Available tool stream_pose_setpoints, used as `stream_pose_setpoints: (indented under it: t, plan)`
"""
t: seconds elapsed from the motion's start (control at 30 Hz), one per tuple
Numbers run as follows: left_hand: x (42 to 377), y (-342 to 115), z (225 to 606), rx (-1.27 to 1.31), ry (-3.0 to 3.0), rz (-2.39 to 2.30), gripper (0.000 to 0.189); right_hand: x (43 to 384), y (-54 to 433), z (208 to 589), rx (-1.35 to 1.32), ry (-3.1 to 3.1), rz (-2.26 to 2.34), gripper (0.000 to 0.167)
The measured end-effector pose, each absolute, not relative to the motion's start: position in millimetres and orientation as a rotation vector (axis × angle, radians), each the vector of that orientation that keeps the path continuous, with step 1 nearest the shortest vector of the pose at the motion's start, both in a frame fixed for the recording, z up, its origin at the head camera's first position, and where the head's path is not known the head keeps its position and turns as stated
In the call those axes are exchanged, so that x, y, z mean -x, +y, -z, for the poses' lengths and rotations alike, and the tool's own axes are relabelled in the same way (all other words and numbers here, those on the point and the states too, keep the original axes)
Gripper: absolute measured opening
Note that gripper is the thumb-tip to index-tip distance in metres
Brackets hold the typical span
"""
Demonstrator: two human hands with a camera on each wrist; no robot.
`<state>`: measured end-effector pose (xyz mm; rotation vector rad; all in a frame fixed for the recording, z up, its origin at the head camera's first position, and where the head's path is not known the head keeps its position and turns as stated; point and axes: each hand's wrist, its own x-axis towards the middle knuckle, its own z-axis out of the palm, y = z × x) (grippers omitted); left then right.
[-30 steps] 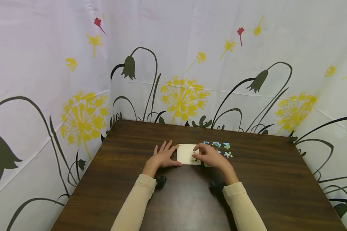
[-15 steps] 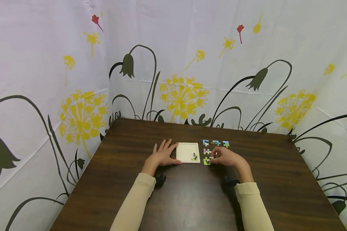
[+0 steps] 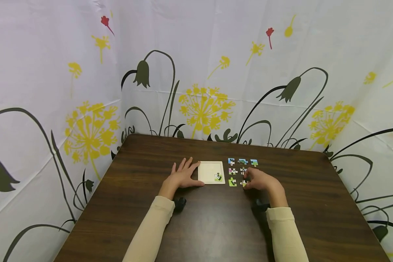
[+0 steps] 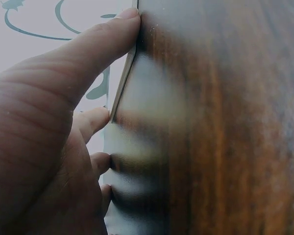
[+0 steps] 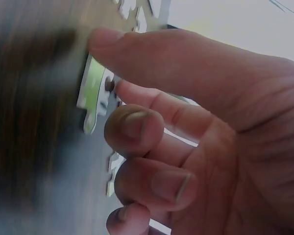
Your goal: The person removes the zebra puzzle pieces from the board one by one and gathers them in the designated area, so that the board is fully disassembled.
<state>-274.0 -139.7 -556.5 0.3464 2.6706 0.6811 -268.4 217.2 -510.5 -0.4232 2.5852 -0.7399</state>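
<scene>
A square pale wooden puzzle tray [image 3: 207, 173] lies flat on the table, with one green-and-white panda puzzle piece [image 3: 218, 177] in its lower right corner. My left hand [image 3: 181, 177] rests at the tray's left side, fingers spread; thumb tip and index fingertip touch its edge, as the left wrist view also shows. Right of the tray, loose puzzle pieces lie in rows. Over the front row my right hand [image 3: 260, 182] pinches a green-and-white puzzle piece [image 5: 94, 90] between thumb and index finger, its other fingers curled. That hand partly covers the pieces beneath it.
Several loose pieces surround the right hand, among them a blue piece [image 3: 243, 161] at the back, a pink-and-white piece [image 3: 233, 171] and a green piece [image 3: 232, 182] beside the tray. The dark wooden table [image 3: 209, 225] ends at a flower-print curtain [image 3: 196, 65].
My right hand has left the tray, uncovering the panda piece in its corner, and moved right to the loose pieces. My left hand has stayed at the tray's edge.
</scene>
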Motion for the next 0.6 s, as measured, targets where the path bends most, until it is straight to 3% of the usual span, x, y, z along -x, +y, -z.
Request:
stream_pose_setpoints:
  t: [0.6]
  plan:
    - [273.9,-138.9,555.8,-0.344,2.667,-0.669,0.106,264.6,224.0,508.5,0.387,2.608,0.729,0.024]
